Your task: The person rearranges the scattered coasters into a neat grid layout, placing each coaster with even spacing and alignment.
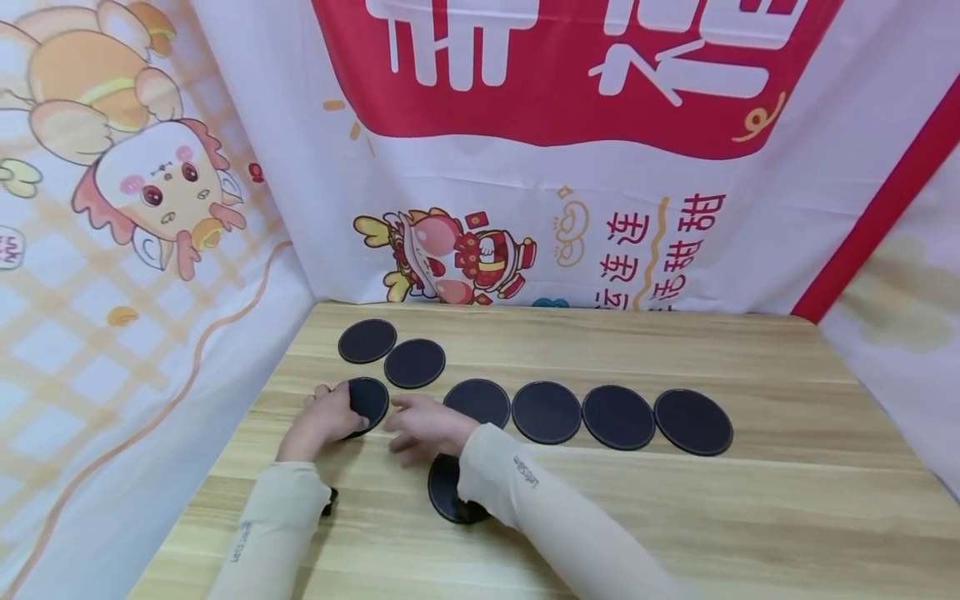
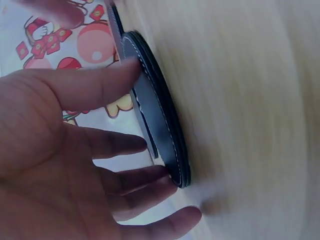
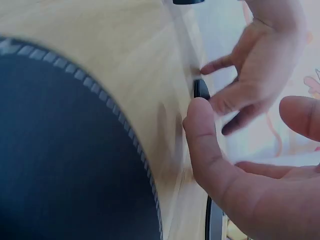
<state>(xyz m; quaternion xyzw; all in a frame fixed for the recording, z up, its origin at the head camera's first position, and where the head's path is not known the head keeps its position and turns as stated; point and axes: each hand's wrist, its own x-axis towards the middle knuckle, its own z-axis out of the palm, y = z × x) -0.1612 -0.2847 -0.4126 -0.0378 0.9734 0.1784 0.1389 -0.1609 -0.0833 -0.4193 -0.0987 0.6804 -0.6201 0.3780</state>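
Currently, L hand [image 1: 327, 421]: at L disc [image 1: 372, 398]; thumb on its top nr rim, other fingertips by the edge; can't tell if it really grips.
L disc: blk, round, stitched rim; edge looks doubled, poss. 2 stacked, can't tell.
R hand [image 1: 426, 427]: fingers loosely out, nothing held, just R of L disc; can't tell if touching.
Back pair [image 1: 415, 363]: 2 blk discs behind L disc, just beside each other.
Row [image 1: 547, 412]: 4 blk discs side by side, R of L disc; leftmost partly hidden by R hand.
Near disc [image 1: 446, 492]: blk, closer to person, partly hidden by R sleeve [image 1: 547, 508].
Table [image 1: 787, 517]: light wood, w/ all discs.
Back cloth [image 1: 472, 175]: white, red print.
L cloth [image 1: 187, 317]: checked, cartoon fig.
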